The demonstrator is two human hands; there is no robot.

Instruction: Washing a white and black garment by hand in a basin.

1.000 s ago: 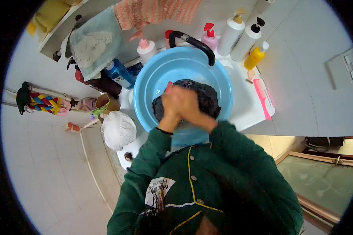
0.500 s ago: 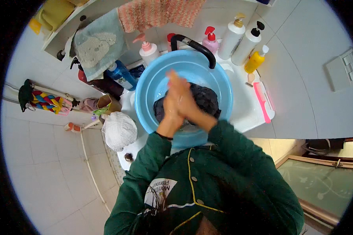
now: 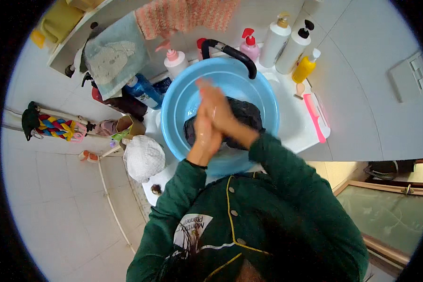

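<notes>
My left hand (image 3: 203, 134) and my right hand (image 3: 220, 112) are pressed palm to palm, fingers stretched out and somewhat blurred. Both look wet, with a little white lather on the skin. Nothing shows between them, though the touching palms are hidden. Below them is a light blue plastic basin (image 3: 271, 105) with a wet, dark, crumpled cloth (image 3: 246, 115) in it. My hands cover the middle of that cloth. A black faucet (image 3: 230, 52) arches over the basin's far rim.
Pump bottles line the back, including a white one (image 3: 275, 44) and a yellow one (image 3: 305, 69). A pink comb (image 3: 315, 117) lies on the right of the white sink counter (image 3: 289, 127). At left are a white cloth bundle (image 3: 144, 159) and a blue bottle (image 3: 145, 91).
My hands have slid against each other while staying together above the dark cloth. The whole view has shifted slightly. The basin and cloth look unchanged.
</notes>
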